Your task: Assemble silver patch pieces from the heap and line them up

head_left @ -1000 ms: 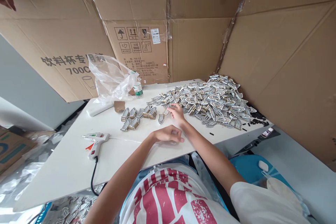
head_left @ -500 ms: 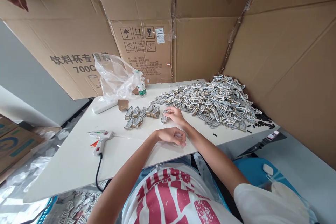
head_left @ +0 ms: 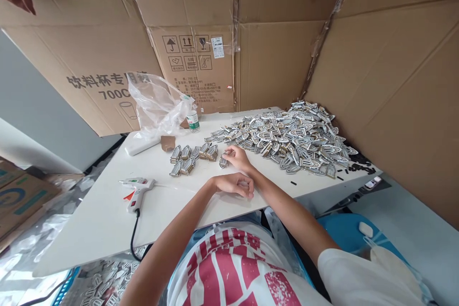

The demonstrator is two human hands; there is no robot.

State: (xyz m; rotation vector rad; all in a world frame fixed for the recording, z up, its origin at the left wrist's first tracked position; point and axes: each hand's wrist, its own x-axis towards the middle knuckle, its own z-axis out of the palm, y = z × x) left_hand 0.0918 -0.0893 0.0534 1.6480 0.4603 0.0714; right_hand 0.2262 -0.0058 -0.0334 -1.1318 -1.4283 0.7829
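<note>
I log: right hand [head_left: 237, 158] fingertips pinching one metal clip [head_left: 223, 162], table [head_left: 107, 215] centre. Left hand [head_left: 234, 185] curled closed near front edge. Small laid-out group [head_left: 191, 158] beside clip looks done; large heap [head_left: 290, 138], far right corner, remains.

1. One silvery metal clip [head_left: 223, 161] lies flat near the middle of the white table [head_left: 107, 210].
2. Stacked clips [head_left: 191, 158] sit in short rows just left of it.
3. A loose clip heap [head_left: 290, 138] spreads far right.
</note>
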